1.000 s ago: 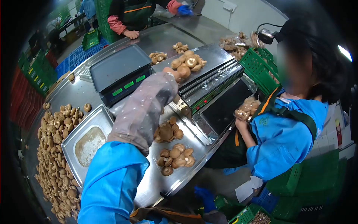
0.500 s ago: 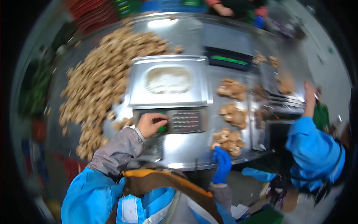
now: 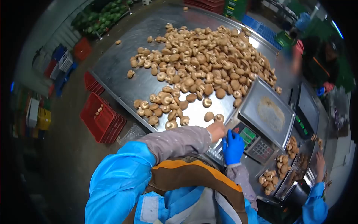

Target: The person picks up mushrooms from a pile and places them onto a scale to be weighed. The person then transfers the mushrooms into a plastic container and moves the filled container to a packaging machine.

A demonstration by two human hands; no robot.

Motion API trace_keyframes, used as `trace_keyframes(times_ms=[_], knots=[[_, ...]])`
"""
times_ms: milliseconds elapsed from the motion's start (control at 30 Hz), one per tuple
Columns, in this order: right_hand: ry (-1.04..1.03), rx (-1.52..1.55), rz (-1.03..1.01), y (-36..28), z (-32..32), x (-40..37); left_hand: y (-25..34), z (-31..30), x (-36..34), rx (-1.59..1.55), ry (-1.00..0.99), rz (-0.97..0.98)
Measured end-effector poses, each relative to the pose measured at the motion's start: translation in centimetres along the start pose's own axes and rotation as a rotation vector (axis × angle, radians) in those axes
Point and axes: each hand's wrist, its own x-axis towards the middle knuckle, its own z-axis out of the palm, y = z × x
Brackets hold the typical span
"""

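My bare left hand [image 3: 217, 131] is at the left side of a digital scale [image 3: 257, 143], its fingers curled together. Whatever they grip, if anything, is hidden. A brown-capped shiitake mushroom [image 3: 219, 118] lies right at its knuckles. Close beside it, my right hand [image 3: 234, 147], in a blue glove, is over the left end of the scale's panel with its fingers apart. Beneath both hands is some shiny clear plastic [image 3: 215, 152]. The scale's metal pan [image 3: 267, 114] carries no mushrooms, only a pale smudge. A large heap of shiitake mushrooms [image 3: 209, 56] spreads over the metal table [image 3: 128, 63].
Several mushroom clusters [image 3: 268, 181] lie right of the scale. A second scale [image 3: 306, 110] stands beyond it. Another person's hand [image 3: 320, 162] reaches in at right; a further person [image 3: 322, 61] is at the far side. Red crates [image 3: 100, 119] stand on the floor at left.
My view has swung left. My left hand has moved from the scale's panel to its left side, and my gloved right hand has left the mushroom cluster and come beside it.
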Motion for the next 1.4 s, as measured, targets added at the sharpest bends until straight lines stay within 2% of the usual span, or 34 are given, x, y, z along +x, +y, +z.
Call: trace_keyframes(times_ms=[33, 100, 167, 233, 300, 367, 467, 600, 700, 833, 867, 1100, 1233, 1333, 1400], knots=[[0.029, -0.009, -0.030, 0.2, 0.6, -0.7, 0.3, 0.9, -0.2, 0.045, 0.040, 0.028], [0.029, -0.038, -0.075, 0.5, 1.2, -2.2, 1.7, 0.9, -0.8, 0.071, -0.135, -0.031], [0.079, -0.025, -0.065, 0.1, 1.4, -3.4, 2.4, 0.3, -1.4, 0.048, 0.013, 0.047], [0.132, -0.005, -0.087, 1.3, 3.1, -4.5, 3.1, -0.2, -1.4, 0.044, -0.030, 0.047], [0.146, 0.078, -0.058, 1.1, 3.6, -4.8, 3.2, -0.8, -1.8, 0.051, 0.094, 0.124], [0.109, 0.065, 0.000, 1.2, 3.9, -5.2, 3.1, -1.7, -1.8, 0.043, -0.050, 0.134], [0.160, -0.003, -0.050, 1.3, 3.8, -5.5, 2.9, -0.9, -1.6, 0.074, -0.084, 0.115], [0.227, -0.003, -0.124, 1.5, 3.9, -5.4, 2.7, -0.8, -1.7, 0.093, -0.084, 0.134], [0.235, 0.051, -0.148, 1.1, 3.4, -5.5, 2.3, 0.1, -1.8, 0.083, -0.002, 0.121], [0.165, 0.013, 0.094, 0.3, 1.5, -4.8, 2.4, 0.0, -1.6, 0.127, -0.020, 0.096], [0.082, -0.089, 0.101, 0.5, 0.8, -5.0, 2.5, -0.1, -1.5, 0.129, -0.052, 0.086], [0.189, -0.145, -0.041, 1.5, 1.8, -6.5, 3.1, -1.0, -1.9, 0.105, -0.034, 0.085], [0.190, -0.139, -0.056, 1.4, 1.4, -6.5, 3.3, -1.2, -1.8, 0.109, -0.038, 0.080], [0.230, -0.092, -0.015, 1.3, 1.6, -6.7, 3.6, -1.2, -2.4, 0.106, -0.130, 0.162], [0.248, -0.052, -0.018, 1.6, 1.6, -6.5, 3.5, -1.1, -2.2, 0.056, -0.017, 0.145]])
